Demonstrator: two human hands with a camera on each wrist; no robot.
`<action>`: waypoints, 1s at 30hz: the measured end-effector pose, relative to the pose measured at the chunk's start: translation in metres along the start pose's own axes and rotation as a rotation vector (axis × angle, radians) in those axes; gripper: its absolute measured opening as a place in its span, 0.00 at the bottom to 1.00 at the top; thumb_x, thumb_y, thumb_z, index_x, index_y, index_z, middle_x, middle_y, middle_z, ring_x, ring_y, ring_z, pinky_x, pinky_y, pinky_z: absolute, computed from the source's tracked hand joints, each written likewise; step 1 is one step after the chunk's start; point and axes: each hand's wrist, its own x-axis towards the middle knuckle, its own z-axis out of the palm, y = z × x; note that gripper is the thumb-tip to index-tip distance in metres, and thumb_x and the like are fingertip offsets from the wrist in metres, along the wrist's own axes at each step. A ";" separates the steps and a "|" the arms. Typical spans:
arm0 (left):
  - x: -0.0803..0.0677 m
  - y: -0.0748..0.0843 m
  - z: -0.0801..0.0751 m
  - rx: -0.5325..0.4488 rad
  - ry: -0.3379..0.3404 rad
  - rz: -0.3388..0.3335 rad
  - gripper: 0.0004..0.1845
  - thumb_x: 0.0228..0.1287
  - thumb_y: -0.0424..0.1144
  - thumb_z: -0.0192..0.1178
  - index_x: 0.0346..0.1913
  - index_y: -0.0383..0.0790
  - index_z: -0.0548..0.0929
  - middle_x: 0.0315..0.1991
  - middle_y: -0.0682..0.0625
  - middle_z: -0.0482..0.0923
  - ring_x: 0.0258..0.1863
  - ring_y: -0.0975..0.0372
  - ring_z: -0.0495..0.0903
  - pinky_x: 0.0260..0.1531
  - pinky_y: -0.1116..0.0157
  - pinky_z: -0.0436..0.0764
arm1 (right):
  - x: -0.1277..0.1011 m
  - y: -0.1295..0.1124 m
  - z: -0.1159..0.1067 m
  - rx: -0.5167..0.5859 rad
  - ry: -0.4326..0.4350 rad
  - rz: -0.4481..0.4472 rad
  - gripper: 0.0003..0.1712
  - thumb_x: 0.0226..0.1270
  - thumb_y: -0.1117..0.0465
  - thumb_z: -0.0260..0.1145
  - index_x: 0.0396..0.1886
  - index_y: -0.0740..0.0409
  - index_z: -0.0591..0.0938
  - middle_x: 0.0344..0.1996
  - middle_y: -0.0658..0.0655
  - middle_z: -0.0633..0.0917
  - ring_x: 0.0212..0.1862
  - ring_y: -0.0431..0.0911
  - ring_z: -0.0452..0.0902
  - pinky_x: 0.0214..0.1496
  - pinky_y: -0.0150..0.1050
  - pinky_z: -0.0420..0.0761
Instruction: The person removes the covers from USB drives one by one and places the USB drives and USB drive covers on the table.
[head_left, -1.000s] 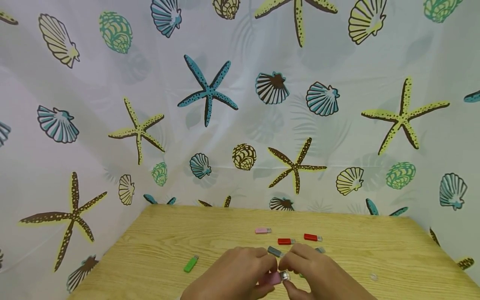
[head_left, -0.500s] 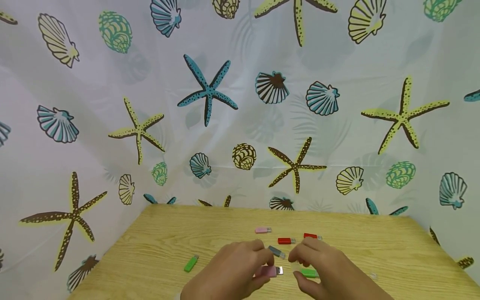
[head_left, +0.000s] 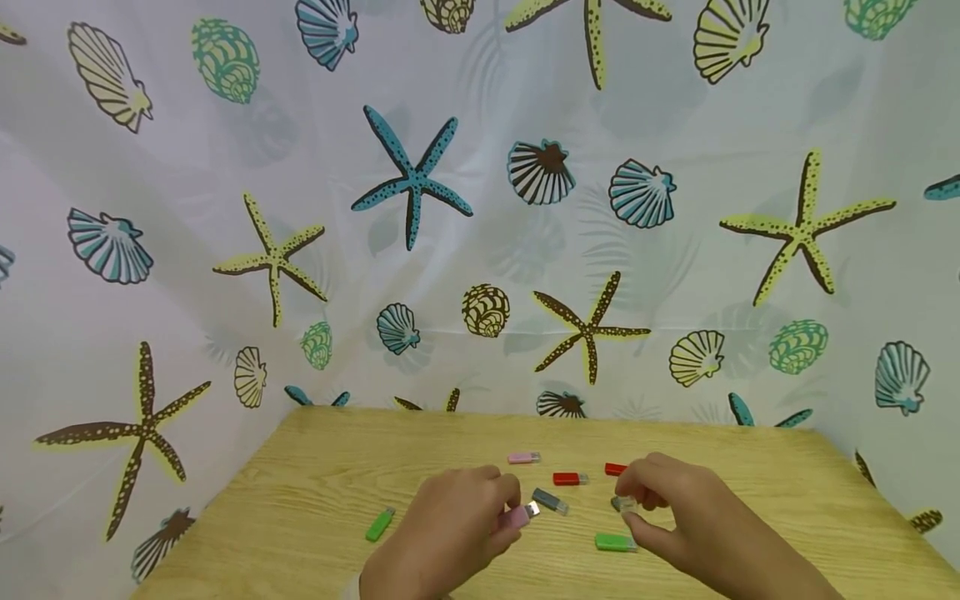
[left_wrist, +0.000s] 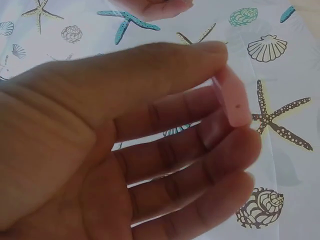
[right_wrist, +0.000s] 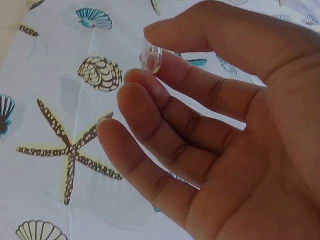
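My left hand (head_left: 453,527) pinches a pink USB stick (head_left: 514,517) whose bare metal plug points up and right. In the left wrist view the pink end of the stick (left_wrist: 234,100) shows between thumb and fingertips. A small clear cap (right_wrist: 151,57) sits between the thumb and index finger of my right hand (head_left: 686,517), seen plainly in the right wrist view. Below the right hand's fingertips lies a green USB stick (head_left: 615,543). Partly hidden behind those fingers is a grey USB stick (head_left: 617,504).
Further back on the wooden table (head_left: 337,467) lie a pink USB stick (head_left: 522,458), a red one (head_left: 569,479) and another red one (head_left: 615,469). A grey stick (head_left: 550,501) lies between the hands. At the left is a green stick (head_left: 379,525). A shell-patterned curtain (head_left: 480,250) surrounds the table.
The clear cap has come off the pink USB stick. My hands have moved apart, the right one carrying the cap rightward, and the green stick beneath has come into sight.
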 end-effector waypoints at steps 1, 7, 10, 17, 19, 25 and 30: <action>0.000 -0.001 0.001 0.005 0.013 -0.010 0.06 0.60 0.45 0.68 0.31 0.48 0.83 0.22 0.62 0.71 0.20 0.73 0.67 0.20 0.73 0.68 | 0.000 0.002 -0.002 -0.002 -0.010 0.032 0.17 0.51 0.68 0.74 0.36 0.45 0.79 0.33 0.38 0.78 0.32 0.30 0.70 0.32 0.31 0.77; 0.004 -0.011 0.006 0.021 0.062 -0.063 0.06 0.56 0.42 0.70 0.27 0.47 0.83 0.19 0.62 0.71 0.17 0.72 0.65 0.17 0.72 0.66 | -0.004 0.017 -0.013 -0.035 -0.035 0.162 0.14 0.53 0.66 0.73 0.36 0.46 0.80 0.32 0.37 0.79 0.31 0.30 0.72 0.34 0.33 0.79; 0.005 -0.018 0.010 0.009 0.061 -0.085 0.07 0.55 0.41 0.71 0.26 0.47 0.83 0.19 0.62 0.72 0.17 0.72 0.65 0.16 0.71 0.66 | -0.007 0.024 -0.018 -0.044 -0.055 0.226 0.13 0.54 0.65 0.73 0.36 0.47 0.80 0.31 0.38 0.80 0.31 0.31 0.73 0.35 0.34 0.79; 0.005 -0.028 0.014 -0.057 0.052 -0.120 0.06 0.57 0.40 0.69 0.26 0.46 0.83 0.18 0.62 0.73 0.16 0.71 0.65 0.16 0.71 0.67 | -0.012 0.037 -0.021 -0.058 -0.097 0.339 0.10 0.55 0.64 0.72 0.34 0.49 0.80 0.28 0.40 0.79 0.30 0.32 0.72 0.35 0.34 0.79; 0.005 -0.032 0.015 -0.070 0.049 -0.130 0.07 0.56 0.40 0.70 0.26 0.46 0.83 0.18 0.62 0.73 0.15 0.71 0.65 0.16 0.71 0.67 | -0.012 0.038 -0.020 -0.067 -0.096 0.348 0.10 0.55 0.64 0.72 0.34 0.49 0.80 0.28 0.40 0.79 0.30 0.32 0.72 0.34 0.34 0.78; 0.006 -0.049 0.017 -0.073 0.040 -0.194 0.07 0.54 0.39 0.72 0.27 0.45 0.82 0.19 0.60 0.74 0.16 0.68 0.66 0.16 0.69 0.67 | -0.014 0.043 -0.021 -0.081 -0.106 0.394 0.09 0.55 0.62 0.72 0.33 0.48 0.80 0.27 0.41 0.79 0.30 0.34 0.72 0.34 0.35 0.78; 0.004 -0.066 0.020 -0.080 0.016 -0.264 0.09 0.50 0.37 0.73 0.25 0.45 0.81 0.20 0.58 0.75 0.17 0.65 0.67 0.17 0.66 0.68 | -0.017 0.049 -0.021 -0.085 -0.111 0.421 0.08 0.56 0.62 0.71 0.33 0.49 0.80 0.27 0.42 0.79 0.30 0.36 0.72 0.34 0.36 0.77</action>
